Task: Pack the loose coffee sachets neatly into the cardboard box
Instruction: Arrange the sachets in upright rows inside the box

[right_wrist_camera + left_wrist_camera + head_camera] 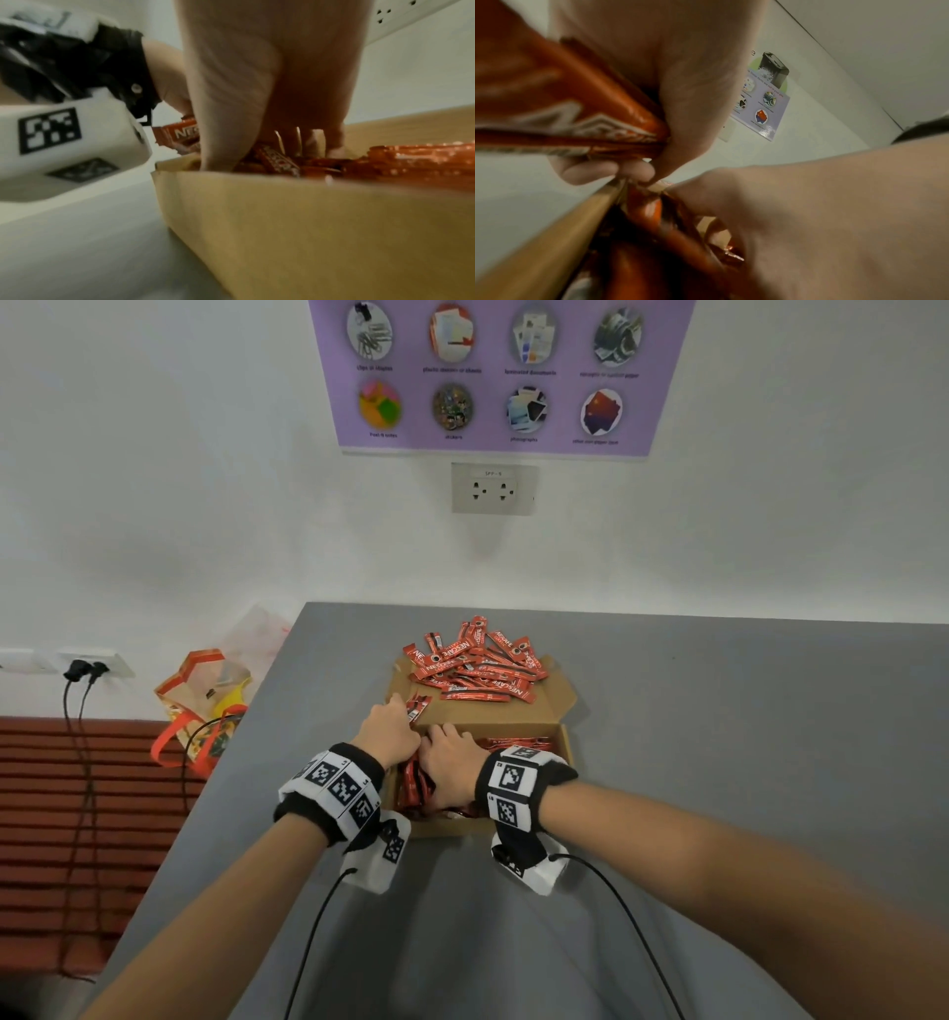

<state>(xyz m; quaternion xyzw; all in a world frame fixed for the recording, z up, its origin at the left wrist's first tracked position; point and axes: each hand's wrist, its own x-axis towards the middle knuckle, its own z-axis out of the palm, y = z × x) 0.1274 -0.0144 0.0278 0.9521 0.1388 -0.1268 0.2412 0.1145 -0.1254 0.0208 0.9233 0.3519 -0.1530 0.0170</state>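
- The cardboard box [564, 752] is lying open on the near middle of the grey table [719, 737], and both hands are working at its left end.
- The right hand [452, 765] is reaching down into the box with fingers spread on the packed sachets [518, 743]; whether it is grasping one or only pressing them, I cannot tell.
- The left hand [388, 730] is pinching a small bundle of sachets [417, 707] at the far left corner of the box, just beside the right hand; the left wrist view is showing fingers and thumb curled round them.
- The held bundle is pointing with its long axis away from the person, tilted up over the far wall, so I judge it is needing to turn and come down to the near right, into the gap that the right hand is keeping.
- The loose sachets [477, 667] are lying in a heap on the open lid flap [557, 706] beyond the box, crossing in many directions; the left hand is nearer to them.
- Past the table's left edge a bag [205, 706] is standing; on the far wall a socket [493, 489] and a purple poster [493, 377] are hanging.
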